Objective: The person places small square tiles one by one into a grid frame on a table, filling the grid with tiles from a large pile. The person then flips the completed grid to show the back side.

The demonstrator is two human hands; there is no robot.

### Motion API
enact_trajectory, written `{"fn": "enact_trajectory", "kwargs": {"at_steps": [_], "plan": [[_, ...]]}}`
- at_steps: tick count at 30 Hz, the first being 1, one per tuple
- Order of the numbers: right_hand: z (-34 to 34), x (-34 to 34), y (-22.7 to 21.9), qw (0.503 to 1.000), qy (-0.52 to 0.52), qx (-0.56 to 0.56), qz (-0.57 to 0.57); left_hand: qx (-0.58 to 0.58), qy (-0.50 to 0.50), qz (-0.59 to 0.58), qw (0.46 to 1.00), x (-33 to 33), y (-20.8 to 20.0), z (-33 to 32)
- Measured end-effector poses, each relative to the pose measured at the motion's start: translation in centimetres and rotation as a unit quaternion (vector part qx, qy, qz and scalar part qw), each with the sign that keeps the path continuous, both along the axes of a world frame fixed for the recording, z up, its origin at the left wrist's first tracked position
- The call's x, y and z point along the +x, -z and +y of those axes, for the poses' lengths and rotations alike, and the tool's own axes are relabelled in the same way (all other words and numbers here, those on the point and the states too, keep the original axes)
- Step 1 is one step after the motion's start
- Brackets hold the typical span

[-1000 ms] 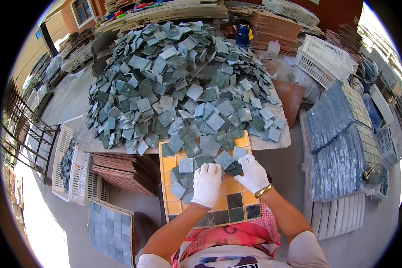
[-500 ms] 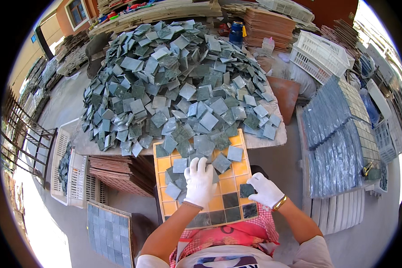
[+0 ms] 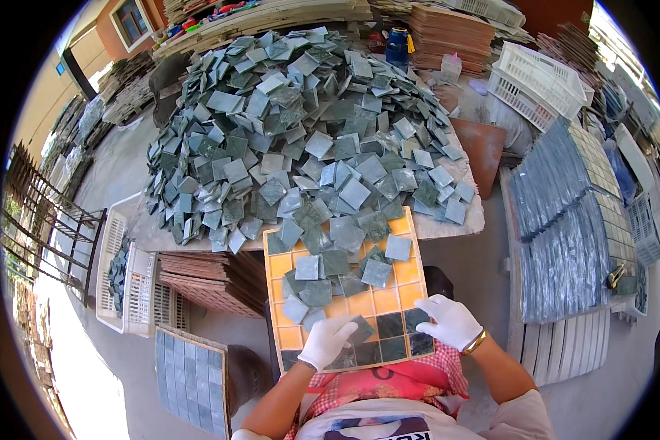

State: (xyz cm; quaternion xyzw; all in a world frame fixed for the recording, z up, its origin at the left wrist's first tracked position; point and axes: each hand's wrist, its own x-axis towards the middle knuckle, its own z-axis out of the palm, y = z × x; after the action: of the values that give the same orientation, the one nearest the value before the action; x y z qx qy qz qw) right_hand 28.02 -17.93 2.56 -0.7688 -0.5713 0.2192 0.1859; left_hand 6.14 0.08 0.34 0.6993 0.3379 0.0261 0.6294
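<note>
A yellow-orange gridded board (image 3: 389,298) lies across my lap, its far edge against the table. My left hand (image 3: 328,342), in a white glove, pinches a square green-grey stone tile (image 3: 361,331), tilted over the lower cells. At the board's right edge my gloved right hand (image 3: 451,322) has thumb and fingers closed at the side of a dark tile (image 3: 415,319) in the second row from my body. Dark tiles (image 3: 392,347) sit in the nearest row, partly hidden by my left hand. Several loose tiles (image 3: 316,292) overlap on the board's upper left and middle.
A large heap of tiles (image 3: 271,139) covers the table (image 3: 466,222). White crates (image 3: 136,293) stand at left, beside reddish slabs (image 3: 213,275). A tiled panel (image 3: 191,378) leans below. Wrapped tile stacks (image 3: 565,249) stand at right.
My left hand has come down from the loose tiles toward the lower cells with a tile. My right hand's tile has moved into line with the right-hand column.
</note>
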Motion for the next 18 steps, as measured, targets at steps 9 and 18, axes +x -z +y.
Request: {"fn": "enact_trajectory", "kwargs": {"at_steps": [9,18], "plan": [[4.5,-0.6,1.7,0.987,0.011,0.157,-0.027,0.448,0.104,-0.006,0.888,0.0,1.0,-1.3],[9.3,-1.1,1.9,0.989,-0.009,0.080,-0.122,0.424,0.161,0.037,0.890,0.4,0.2,-2.9]]}}
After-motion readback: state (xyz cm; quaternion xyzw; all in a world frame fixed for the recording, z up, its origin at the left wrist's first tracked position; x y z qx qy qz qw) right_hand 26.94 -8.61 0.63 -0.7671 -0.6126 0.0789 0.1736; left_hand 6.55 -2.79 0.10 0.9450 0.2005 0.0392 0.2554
